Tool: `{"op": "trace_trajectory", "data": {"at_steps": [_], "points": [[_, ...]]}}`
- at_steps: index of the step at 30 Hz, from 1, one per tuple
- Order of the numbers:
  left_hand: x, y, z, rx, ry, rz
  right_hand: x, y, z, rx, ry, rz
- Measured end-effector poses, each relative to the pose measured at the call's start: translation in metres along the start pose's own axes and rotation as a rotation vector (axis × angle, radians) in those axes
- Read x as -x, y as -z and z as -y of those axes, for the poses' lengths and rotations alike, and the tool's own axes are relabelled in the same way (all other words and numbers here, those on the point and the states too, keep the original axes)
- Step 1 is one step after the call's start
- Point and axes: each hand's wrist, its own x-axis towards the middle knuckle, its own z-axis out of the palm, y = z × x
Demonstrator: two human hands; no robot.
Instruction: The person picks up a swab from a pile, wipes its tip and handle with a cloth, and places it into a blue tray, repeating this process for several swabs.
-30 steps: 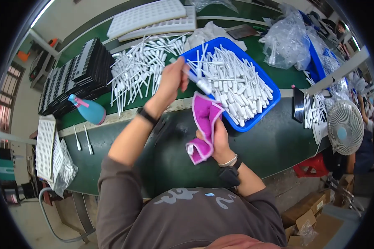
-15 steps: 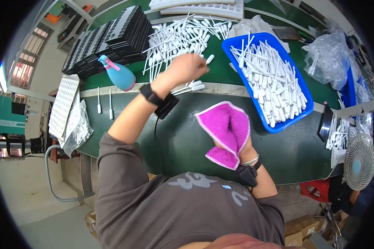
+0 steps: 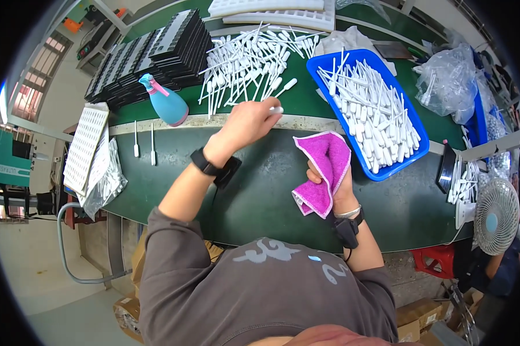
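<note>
A: Here's the left hand, reaching over the pale strip on the table, knuckles up, forearm slanting in from the lower left!

B: And those fingers?

A: Curled, thumb close to the forefinger, a white bulb right at the tips. Pinched, or lying just behind? Can't tell from this angle.

B: No doubt about the right hand! Forearm angling up from the lower right, fingers wrapped around the cloth, tips pressing in at its left edge.

A: Lovely fuzzy texture there: magenta, pale stitched border, a deep fold down the middle, corners flaring loose. It sits above the table, just left of the tub.

B: Smooth blue plastic, that tub, rounded corners, heaped with white droppers, all slim stems and fat bulbs.

A: More in the pile beyond the left hand, criss-crossed like straw on the green top.

B: And left of that, ridged black trays in tall stacks, with a rounded turquoise spray bottle standing in front!
</note>
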Motion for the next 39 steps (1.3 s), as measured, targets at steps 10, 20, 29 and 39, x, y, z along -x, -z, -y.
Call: {"op": "trace_trajectory", "data": {"at_steps": [10,20,29,39], "points": [[0.058,-0.032,-0.018,1.547,0.507,-0.22,-0.006,0.002,0.003,-0.075,-0.028,-0.037],[0.067,-0.05,-0.008,1.847,0.618,-0.221,-0.009,0.01,-0.003,-0.109,-0.04,-0.095],[0.075,-0.054,-0.006,1.867,0.672,-0.256,-0.003,-0.017,0.011,-0.132,-0.027,-0.255],[0.085,-0.058,-0.065,1.298,0.4,0.232,0.0,-0.049,-0.035,0.375,0.216,-0.351]]}}
